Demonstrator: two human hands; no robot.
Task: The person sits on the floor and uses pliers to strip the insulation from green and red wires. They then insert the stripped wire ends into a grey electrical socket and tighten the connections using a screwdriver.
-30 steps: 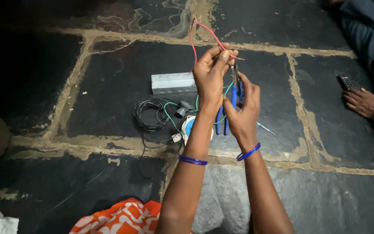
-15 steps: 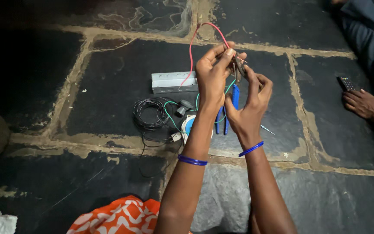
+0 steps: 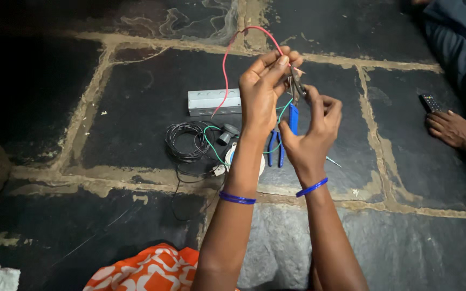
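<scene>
My left hand (image 3: 262, 89) is raised over the stone floor and pinches a red wire (image 3: 225, 64) that arcs up and drops toward a grey metal box (image 3: 214, 102). My right hand (image 3: 311, 134) grips blue-handled pliers (image 3: 294, 116), whose jaws meet the wire end at my left fingertips. Both wrists carry blue bangles. A green wire (image 3: 210, 143) trails below my hands.
On the floor lie a coil of black wire (image 3: 184, 141), a second blue-handled tool (image 3: 274, 148), a grey fitting (image 3: 226, 132) and a white round part (image 3: 232, 156). Another person's hand (image 3: 451, 128) rests at right beside a remote (image 3: 430, 102). Orange cloth (image 3: 152, 269) covers my lap.
Both hands have shifted slightly right and the pliers' jaws have closed in on the red wire end; the wire's arc has risen a little.
</scene>
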